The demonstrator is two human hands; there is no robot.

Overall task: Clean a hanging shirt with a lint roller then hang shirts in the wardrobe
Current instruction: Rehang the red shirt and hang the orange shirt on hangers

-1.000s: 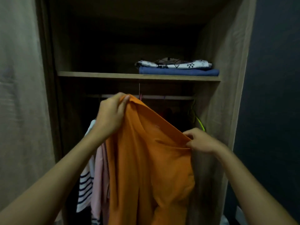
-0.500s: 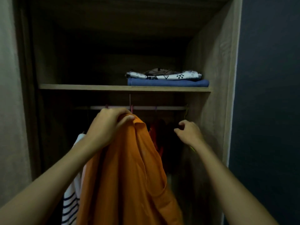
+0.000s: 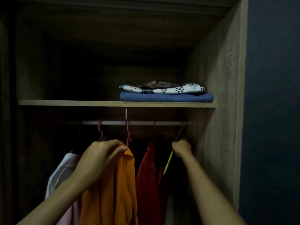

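An orange shirt [image 3: 113,189] hangs from my left hand [image 3: 102,157], which grips its collar just below the wardrobe rail [image 3: 138,123]. My right hand [image 3: 181,148] holds a yellow-green hanger [image 3: 170,158] that hooks on the rail's right end. A red shirt [image 3: 149,176] hangs between my two hands. No lint roller is in view.
Pink hangers [image 3: 128,133] hook over the rail. A pale pink and white garment [image 3: 63,172] hangs at the left. Folded clothes [image 3: 165,93] lie on the shelf [image 3: 81,103] above. The wardrobe's right wall [image 3: 219,111] stands close to my right hand.
My right hand let go of the orange shirt and reached to the yellow-green hanger at the rail's right end. My left hand kept the shirt's collar. The view moved closer in.
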